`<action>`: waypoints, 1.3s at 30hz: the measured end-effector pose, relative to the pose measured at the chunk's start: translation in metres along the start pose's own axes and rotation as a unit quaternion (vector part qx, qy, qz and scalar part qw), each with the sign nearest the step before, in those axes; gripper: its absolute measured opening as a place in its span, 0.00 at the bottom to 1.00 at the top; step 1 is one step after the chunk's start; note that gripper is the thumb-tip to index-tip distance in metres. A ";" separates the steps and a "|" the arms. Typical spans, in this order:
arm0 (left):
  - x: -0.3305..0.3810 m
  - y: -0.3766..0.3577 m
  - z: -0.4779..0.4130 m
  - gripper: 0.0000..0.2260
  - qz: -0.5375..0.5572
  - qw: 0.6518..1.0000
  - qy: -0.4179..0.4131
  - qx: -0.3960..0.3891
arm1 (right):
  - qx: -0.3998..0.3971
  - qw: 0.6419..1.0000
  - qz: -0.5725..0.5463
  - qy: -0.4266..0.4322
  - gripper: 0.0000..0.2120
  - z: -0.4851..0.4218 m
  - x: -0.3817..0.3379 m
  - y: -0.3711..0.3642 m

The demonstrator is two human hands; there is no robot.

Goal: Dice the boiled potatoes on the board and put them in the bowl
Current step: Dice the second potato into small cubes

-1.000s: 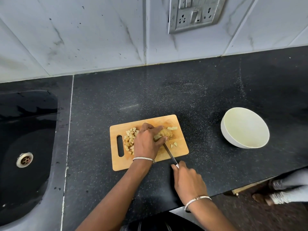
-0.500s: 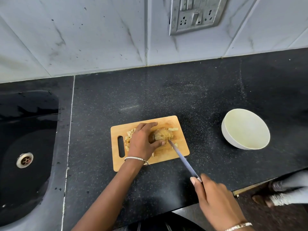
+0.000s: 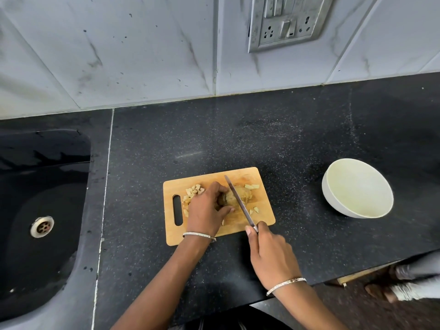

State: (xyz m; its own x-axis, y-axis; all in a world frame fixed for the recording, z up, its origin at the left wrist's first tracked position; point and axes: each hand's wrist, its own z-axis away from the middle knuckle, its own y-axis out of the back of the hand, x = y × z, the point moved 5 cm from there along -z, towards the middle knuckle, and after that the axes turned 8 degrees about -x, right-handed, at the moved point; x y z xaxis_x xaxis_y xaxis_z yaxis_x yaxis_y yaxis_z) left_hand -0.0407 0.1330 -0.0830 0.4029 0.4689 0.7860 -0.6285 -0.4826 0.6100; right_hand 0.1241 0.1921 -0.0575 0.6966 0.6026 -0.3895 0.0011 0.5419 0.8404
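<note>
A wooden cutting board [image 3: 264, 210] lies on the black counter. On it sits a boiled potato [image 3: 245, 195], which my left hand [image 3: 206, 210] holds from the left with curled fingers and thumb. My right hand [image 3: 270, 254] grips the handle of a knife [image 3: 239, 201]. The blade lies across the top of the potato, tip pointing away from me. Diced potato pieces [image 3: 194, 190] are piled at the board's left, partly hidden by my left hand. A few more pieces [image 3: 252, 186] lie at the right. The white bowl [image 3: 333, 198] stands to the right with nothing visible inside.
A black sink [image 3: 42, 210] with a metal drain is set into the counter at the left. A tiled wall with a socket panel [image 3: 285, 22] rises behind. The counter's front edge runs at lower right, with someone's feet [image 3: 400, 289] on the floor beyond.
My right hand has come back in from the lower right and set the knife blade across the potato. My left hand has kept its hold on the potato.
</note>
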 end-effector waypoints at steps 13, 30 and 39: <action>-0.004 0.003 -0.002 0.21 0.034 0.999 0.009 0.020 | -0.021 0.997 0.064 -0.040 0.18 0.000 -0.011 0.003; -0.006 0.002 -0.002 0.19 0.025 0.999 -0.009 0.019 | -0.040 0.995 0.070 -0.066 0.19 -0.012 -0.011 -0.006; -0.010 0.000 -0.001 0.19 0.044 0.999 -0.007 0.018 | -0.039 0.994 0.076 -0.063 0.18 -0.028 -0.019 -0.011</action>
State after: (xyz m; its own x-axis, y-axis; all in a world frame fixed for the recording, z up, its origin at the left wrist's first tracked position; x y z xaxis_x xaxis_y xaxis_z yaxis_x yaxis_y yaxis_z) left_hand -0.0456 0.1294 -0.0911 0.3574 0.4133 0.8375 -0.6375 -0.5473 0.5422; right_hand 0.0903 0.1913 -0.0695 0.7692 0.6051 -0.2053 -0.1631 0.4966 0.8525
